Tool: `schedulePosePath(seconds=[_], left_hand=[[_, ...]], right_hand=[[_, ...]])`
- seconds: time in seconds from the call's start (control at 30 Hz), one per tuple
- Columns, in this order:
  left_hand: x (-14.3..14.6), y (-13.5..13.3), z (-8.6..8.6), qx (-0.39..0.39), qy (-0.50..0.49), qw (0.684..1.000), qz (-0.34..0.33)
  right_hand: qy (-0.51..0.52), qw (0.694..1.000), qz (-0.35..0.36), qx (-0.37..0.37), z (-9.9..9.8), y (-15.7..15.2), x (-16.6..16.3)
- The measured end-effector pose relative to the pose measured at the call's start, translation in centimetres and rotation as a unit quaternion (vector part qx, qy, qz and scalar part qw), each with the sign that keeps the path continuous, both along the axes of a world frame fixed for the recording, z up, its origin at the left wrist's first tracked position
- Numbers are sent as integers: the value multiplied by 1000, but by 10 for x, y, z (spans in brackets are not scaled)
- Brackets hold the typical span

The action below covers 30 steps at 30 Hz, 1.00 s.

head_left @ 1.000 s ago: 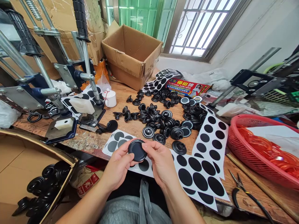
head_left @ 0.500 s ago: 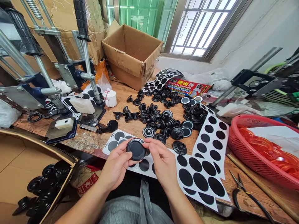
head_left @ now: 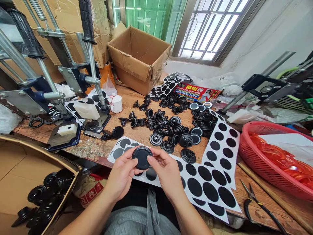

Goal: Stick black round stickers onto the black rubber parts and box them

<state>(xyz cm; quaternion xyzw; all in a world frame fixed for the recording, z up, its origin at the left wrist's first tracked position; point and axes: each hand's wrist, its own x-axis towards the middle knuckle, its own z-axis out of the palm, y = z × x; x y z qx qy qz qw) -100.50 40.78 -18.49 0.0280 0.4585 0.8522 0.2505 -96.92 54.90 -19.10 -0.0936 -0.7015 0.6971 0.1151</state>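
Note:
A round black knob (head_left: 142,157) with a flat disc face is held up between both hands, its face turned toward me. My left hand (head_left: 123,174) grips its left edge, thumb on the face. My right hand (head_left: 167,171) closes on the right edge, its thumb resting on the face too. Whatever is behind the disc is hidden by the fingers. Just beneath the hands lies a white sheet of round black stickers (head_left: 195,186). Beyond them a pile of similar black knobs (head_left: 161,122) spreads over the wooden table (head_left: 97,147).
Lever presses (head_left: 91,78) stand at the left, another press (head_left: 262,86) at the right. A cardboard box (head_left: 139,58) sits at the back. Lower left, an open carton (head_left: 14,160) holds black parts. A red basket (head_left: 276,163) and pliers (head_left: 254,199) lie on the right.
My right hand's thumb has come down onto the disc's face, and its fingers have moved round the right edge. My left hand keeps its hold on the knob.

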Motion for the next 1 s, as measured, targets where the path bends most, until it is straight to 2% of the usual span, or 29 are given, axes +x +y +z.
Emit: schedulePosePath(seconds=[0.1, 0.17, 0.23, 0.37, 0.47, 0.53, 0.57, 0.63, 0.7, 0.77, 0.83, 1.0], left_hand=[[1, 0, -5, -17, 6, 1000, -3], [0, -2, -11, -52, 21, 998, -10], [-4, -7, -16, -110, 49, 993, -18], [-24, -24, -22, -245, 137, 959, -26], [-47, -43, -25, -317, 192, 929, 20], [-62, -58, -29, -380, 238, 890, 80], [-68, -66, -32, -425, 269, 857, 113], [-77, -81, -39, -517, 336, 770, 165], [-81, -92, -47, -588, 391, 683, 186], [-82, -98, -56, -629, 421, 628, 181], [-82, -100, -65, -649, 429, 604, 173], [-85, -100, -78, -651, 435, 593, 188]], right_hand=[[-40, 995, -32, -84, 1, -4, -9], [-63, 993, -33, -91, 2, -5, -16], [-79, 995, 6, -67, 2, -5, -23], [-77, 986, 147, -21, -3, -5, -45], [-66, 980, 187, 11, -13, -16, -69], [-56, 980, 178, 63, -22, -33, -89], [-48, 980, 173, 88, -26, -44, -99], [-33, 977, 168, 126, -35, -66, -117], [-22, 974, 155, 162, -43, -85, -130], [-16, 970, 140, 200, -47, -96, -136], [-11, 963, 131, 234, -47, -95, -135], [-8, 943, 88, 321, -32, -52, -129]])
